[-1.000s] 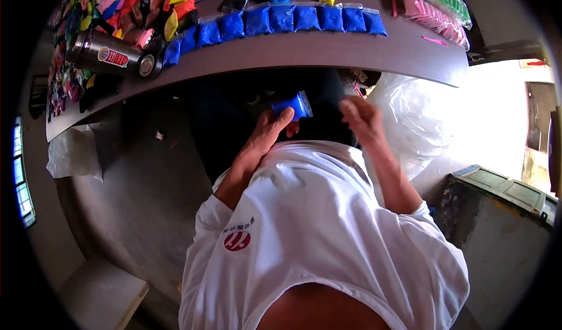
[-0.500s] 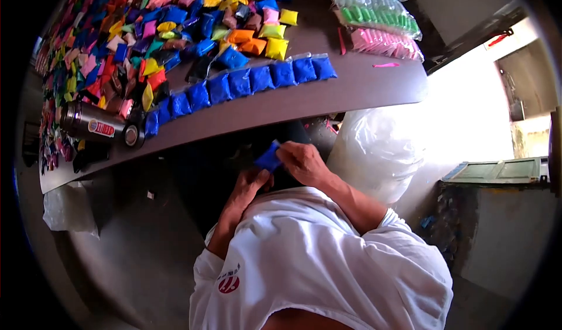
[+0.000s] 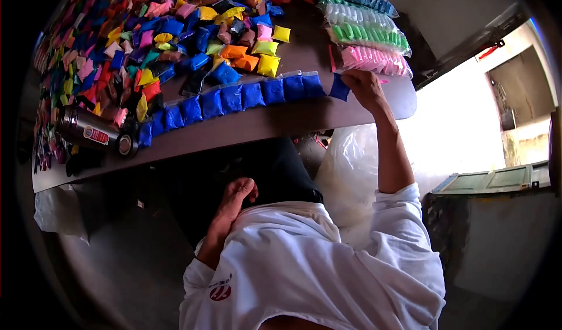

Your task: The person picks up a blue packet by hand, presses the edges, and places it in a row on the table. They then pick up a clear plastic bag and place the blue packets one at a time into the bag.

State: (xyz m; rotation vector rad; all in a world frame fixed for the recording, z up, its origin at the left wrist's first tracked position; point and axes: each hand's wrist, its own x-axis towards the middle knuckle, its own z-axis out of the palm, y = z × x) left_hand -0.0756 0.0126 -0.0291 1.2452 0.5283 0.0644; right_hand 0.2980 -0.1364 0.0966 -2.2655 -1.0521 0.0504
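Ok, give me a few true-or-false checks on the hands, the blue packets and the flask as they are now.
1. The right hand holds a blue packet at the right end of the row of blue packets. True.
2. The left hand grips a packet as well. False: it is down below the table edge, near the lap, and no packet shows in it.
3. The metal flask stands upright. False: it lies on its side at the left end of the blue row.
4. The pink packets lie just beyond the right hand. True.
5. The blue row runs across the middle of the table. False: it follows the near edge.
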